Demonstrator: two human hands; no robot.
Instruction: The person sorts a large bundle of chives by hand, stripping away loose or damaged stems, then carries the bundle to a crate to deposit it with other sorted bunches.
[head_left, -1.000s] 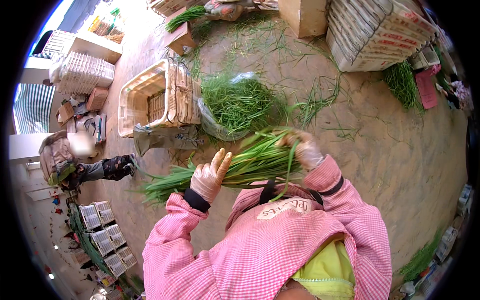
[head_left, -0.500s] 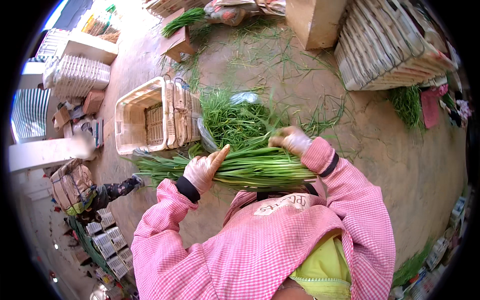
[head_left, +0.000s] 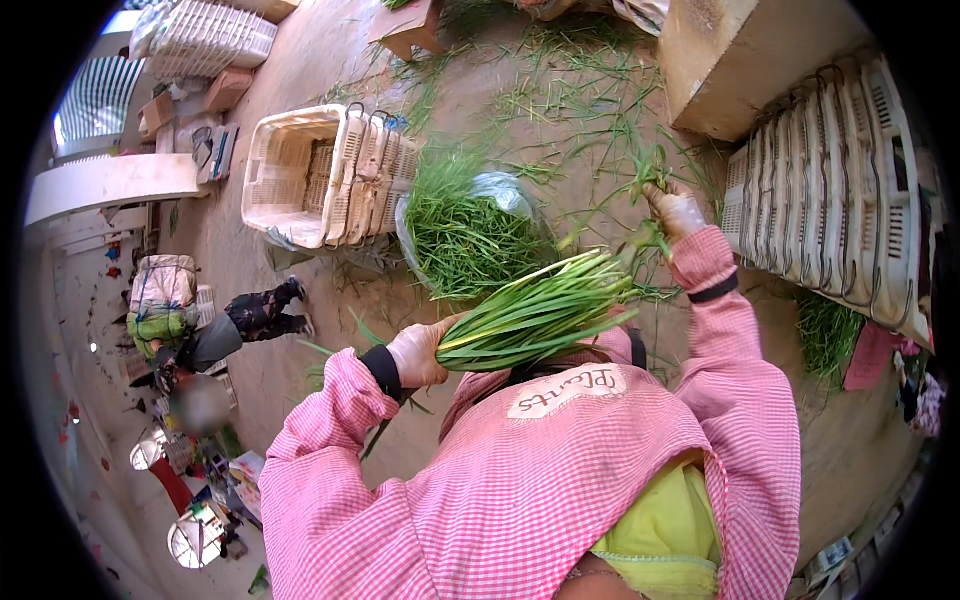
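Note:
My left hand, in a thin clear glove, is closed round a thick bunch of garlic chives. The bunch lies across my front, its pale cut ends pointing right and its leaf tips hanging behind my wrist. Off to the right, my right hand is raised away from the bunch, its fingers closed on a few loose chive leaves. Some strands trail below that hand, blurred. Ahead of the bunch, a heap of loose green leaves sits in a clear plastic bag.
Stacked white crates lie on their side at left of the heap. More stacked crates stand at right beside a tan block. Leaf scraps litter the floor. A person carrying a pack is at far left.
My right hand has left the bunch and swung out to the far right with loose leaves. The bunch has tilted, its cut ends rising. The view has shifted, and the other person has moved.

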